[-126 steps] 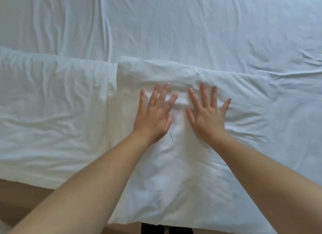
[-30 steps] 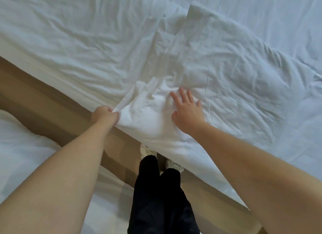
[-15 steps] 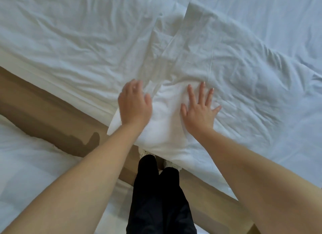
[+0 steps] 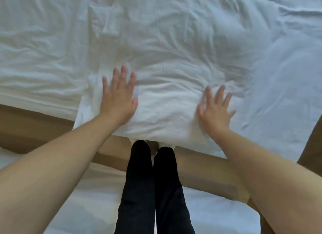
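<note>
A white pillow point(image 4: 167, 108) in a wrinkled case lies at the near edge of the bed, its near end hanging a little over the edge. My left hand point(image 4: 119, 98) lies flat on the pillow's near-left part, fingers straight and spread. My right hand point(image 4: 215, 110) lies flat on its near-right part, fingers also spread. Neither hand holds any cloth.
A second white pillow point(image 4: 43, 55) lies to the left on the white sheet point(image 4: 287, 68). The tan floor point(image 4: 31, 129) runs between this bed and white bedding point(image 4: 217, 214) at the bottom. My legs in black trousers point(image 4: 151, 190) stand at the bed's edge.
My hands have spread apart across the pillow's near end, the right one sliding rightward. A second ago my left hand gripped the pillowcase's corner; now it lies flat. The view has swung square to the bed.
</note>
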The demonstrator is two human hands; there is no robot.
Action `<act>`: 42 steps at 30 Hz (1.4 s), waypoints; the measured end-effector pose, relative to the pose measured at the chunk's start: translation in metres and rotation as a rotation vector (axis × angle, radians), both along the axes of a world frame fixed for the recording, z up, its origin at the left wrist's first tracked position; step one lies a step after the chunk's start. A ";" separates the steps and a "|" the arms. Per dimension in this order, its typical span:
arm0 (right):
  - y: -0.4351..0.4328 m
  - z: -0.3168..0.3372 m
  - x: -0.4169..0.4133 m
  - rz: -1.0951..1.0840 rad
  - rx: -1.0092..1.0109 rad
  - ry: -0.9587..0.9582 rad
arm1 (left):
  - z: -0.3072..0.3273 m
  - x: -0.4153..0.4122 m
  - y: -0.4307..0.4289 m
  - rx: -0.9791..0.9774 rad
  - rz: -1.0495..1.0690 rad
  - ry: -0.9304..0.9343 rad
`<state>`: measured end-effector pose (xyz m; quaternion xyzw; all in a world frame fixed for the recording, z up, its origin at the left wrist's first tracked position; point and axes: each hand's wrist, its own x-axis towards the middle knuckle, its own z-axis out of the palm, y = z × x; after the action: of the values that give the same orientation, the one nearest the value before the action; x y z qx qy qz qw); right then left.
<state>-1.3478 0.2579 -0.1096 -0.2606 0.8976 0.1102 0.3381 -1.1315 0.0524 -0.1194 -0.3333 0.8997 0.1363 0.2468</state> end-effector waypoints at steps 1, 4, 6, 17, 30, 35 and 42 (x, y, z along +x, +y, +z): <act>0.011 0.005 0.011 0.136 -0.019 -0.076 | 0.002 0.006 0.013 0.052 -0.178 0.008; 0.051 0.023 0.030 0.051 0.243 -0.151 | 0.008 0.037 0.026 0.071 -0.199 -0.338; 0.069 0.045 0.032 -0.125 0.435 -0.163 | 0.027 0.047 0.024 0.073 -0.026 -0.535; 0.013 0.242 0.121 0.507 0.087 -0.151 | 0.253 0.072 0.092 0.135 0.262 -0.152; -0.123 0.355 0.327 0.809 -0.124 -0.069 | 0.381 0.305 0.033 -0.002 0.579 0.051; -0.174 0.370 0.409 0.852 -0.119 -0.079 | 0.406 0.409 -0.020 -0.015 0.679 0.032; -0.240 0.383 0.490 0.989 -0.121 -0.115 | 0.420 0.481 -0.072 -0.014 0.857 0.104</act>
<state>-0.8582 0.0177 0.2732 -0.6798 0.6512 0.1904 0.2785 -0.6507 -0.0194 0.3002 -0.6711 0.6921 0.2372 0.1199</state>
